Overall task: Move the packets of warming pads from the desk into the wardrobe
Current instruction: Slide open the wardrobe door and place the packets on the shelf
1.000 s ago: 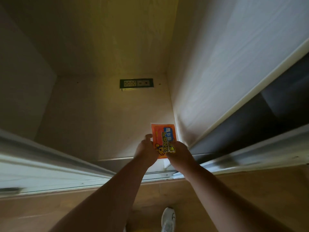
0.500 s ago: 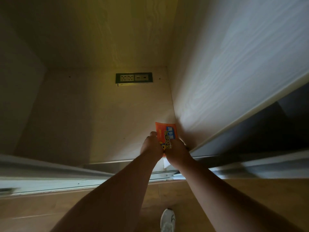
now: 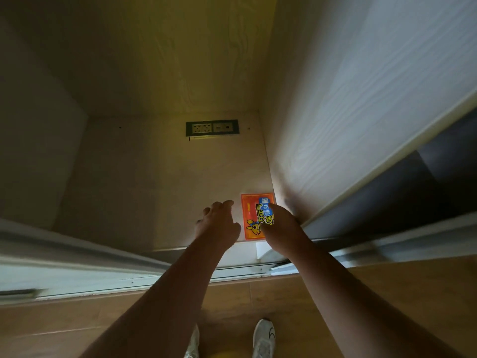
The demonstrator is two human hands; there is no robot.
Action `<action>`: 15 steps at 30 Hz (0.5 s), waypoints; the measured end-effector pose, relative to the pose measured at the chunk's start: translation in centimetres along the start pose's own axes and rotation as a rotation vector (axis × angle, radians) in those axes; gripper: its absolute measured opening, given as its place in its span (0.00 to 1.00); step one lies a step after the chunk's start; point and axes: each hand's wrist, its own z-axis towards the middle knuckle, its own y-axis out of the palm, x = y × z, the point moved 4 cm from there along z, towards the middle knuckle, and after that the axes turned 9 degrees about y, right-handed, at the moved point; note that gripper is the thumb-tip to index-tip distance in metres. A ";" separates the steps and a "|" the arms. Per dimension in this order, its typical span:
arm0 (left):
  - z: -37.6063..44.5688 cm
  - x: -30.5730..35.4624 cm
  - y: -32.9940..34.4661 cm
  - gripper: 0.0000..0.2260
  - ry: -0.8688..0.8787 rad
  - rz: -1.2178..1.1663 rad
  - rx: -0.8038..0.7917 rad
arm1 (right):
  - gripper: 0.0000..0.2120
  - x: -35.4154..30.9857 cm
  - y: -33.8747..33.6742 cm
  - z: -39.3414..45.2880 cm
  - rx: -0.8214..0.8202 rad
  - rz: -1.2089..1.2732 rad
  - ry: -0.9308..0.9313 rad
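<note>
One orange packet [image 3: 255, 215] lies flat on the wardrobe floor [image 3: 154, 189], tucked in the right front corner by the side wall. Left hand [image 3: 219, 223] hovers beside it, fingers loose, holding nothing; right hand [image 3: 280, 226] overlaps its edge, fingers relaxed. Best to lift straight off so it doesn't slide.

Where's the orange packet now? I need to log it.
Head view: the orange packet lies flat on the wardrobe floor, front right corner, against the side panel.
</note>
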 end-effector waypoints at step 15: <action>-16.5 3.7 -18.9 0.21 0.281 0.099 0.185 | 0.31 -7.0 -10.2 -19.7 0.268 -0.188 -0.174</action>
